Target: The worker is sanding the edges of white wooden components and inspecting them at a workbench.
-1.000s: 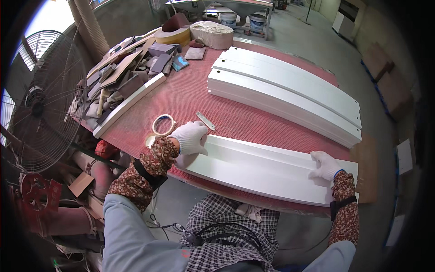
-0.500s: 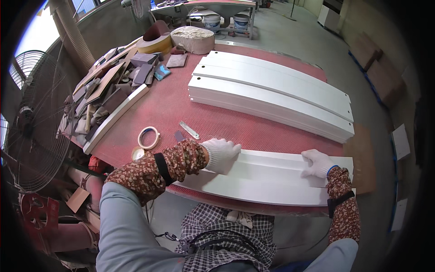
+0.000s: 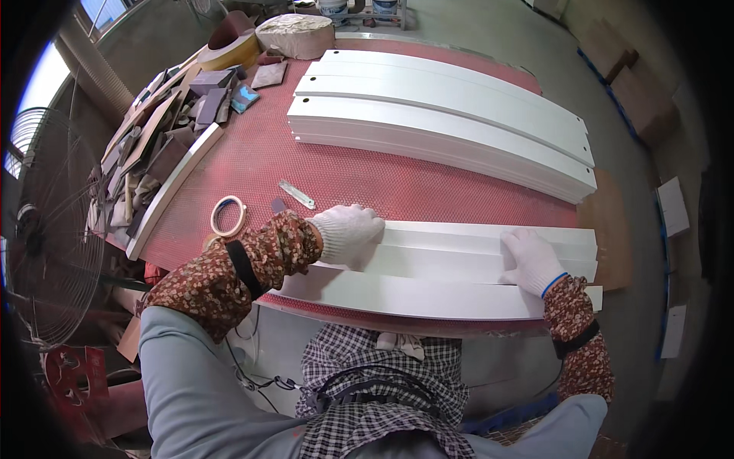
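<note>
1. Far left, a wire fan (image 3: 53,206) stands beside the table (image 3: 252,157); next along comes a scrap pile (image 3: 157,134), with a white strip (image 3: 174,191) lying along its near side.
2. A roll of tape (image 3: 229,216) and a knife (image 3: 297,195) lie beyond the left sleeve; neither is in hand.
3. The gloved left hand (image 3: 348,236) rests at the left part of the back board (image 3: 451,239); its fingers lie close together, though whether they pinch the edge I cannot tell.
4. The front board (image 3: 413,298) lies along the table's near edge; the back board lies just behind it, the two set side by side lengthwise; the handling of this pair looks unfinished, since both hands are on the back one.
5. Across the far side sits the board stack (image 3: 443,115), dark holes near the ends of its top boards; it is untouched, and whether those boards are done or waiting, the view does not settle.
6. The gloved right hand (image 3: 530,262) lies over the right part of the back board; its thumb stands apart from the other fingers; any pinch is hidden.
</note>
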`<state>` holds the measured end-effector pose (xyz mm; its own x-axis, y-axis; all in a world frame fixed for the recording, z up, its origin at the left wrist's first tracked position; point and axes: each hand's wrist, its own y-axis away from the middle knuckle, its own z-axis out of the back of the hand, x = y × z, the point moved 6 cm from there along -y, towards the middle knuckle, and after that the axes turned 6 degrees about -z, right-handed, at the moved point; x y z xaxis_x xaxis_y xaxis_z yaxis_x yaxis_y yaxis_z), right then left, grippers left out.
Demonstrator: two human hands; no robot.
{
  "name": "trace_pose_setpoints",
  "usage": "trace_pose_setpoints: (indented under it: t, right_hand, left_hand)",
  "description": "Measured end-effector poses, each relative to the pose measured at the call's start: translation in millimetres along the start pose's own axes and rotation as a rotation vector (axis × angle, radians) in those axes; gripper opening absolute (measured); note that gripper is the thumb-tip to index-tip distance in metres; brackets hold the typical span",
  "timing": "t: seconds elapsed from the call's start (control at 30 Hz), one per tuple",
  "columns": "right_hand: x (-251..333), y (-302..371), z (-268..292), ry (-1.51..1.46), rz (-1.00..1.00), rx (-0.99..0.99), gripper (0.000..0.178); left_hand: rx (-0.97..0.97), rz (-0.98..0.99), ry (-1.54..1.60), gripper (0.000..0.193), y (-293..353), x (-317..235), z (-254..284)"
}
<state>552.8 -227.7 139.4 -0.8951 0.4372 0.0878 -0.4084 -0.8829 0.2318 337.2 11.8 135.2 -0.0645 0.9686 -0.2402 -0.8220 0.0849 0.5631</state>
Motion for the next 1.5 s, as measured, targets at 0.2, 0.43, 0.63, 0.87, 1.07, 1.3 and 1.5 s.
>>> trace_pose_setpoints:
  t: [0.2,0.43,0.63,0.87,1.07,1.3,1.5]
  right_hand:
    - [-14,-8,-9,0.047,0.034,0.033,0.057]
    - [-22,-3,10,-0.246,-0.160,0.307,0.052]
    - [-41,-24,31,-0.444,-0.298,0.482,0.071]
    - [-28,-1,-2,0.149,0.042,0.128,0.111]
    - [-16,-13,2,0.244,-0.014,0.148,0.090]
    - [-1,12,-18,0.274,-0.069,0.181,0.061]
    - [32,18,14,0.081,0.042,-0.076,0.072]
  left_hand:
    - [-0.027,0.019,-0.098,0.031,-9,3,-9]
    - [-0.074,-0.037,0.041,0.042,-12,11,-6]
    - [-0.053,-0.012,0.355,0.051,-20,43,1]
    - [-0.088,-0.003,0.157,0.041,-21,38,-4]
    - [-0.023,0.062,-0.008,0.061,-6,23,2]
    - [0.013,0.024,0.002,0.034,4,21,-10]
    - [-0.413,0.079,0.062,0.068,82,38,7]
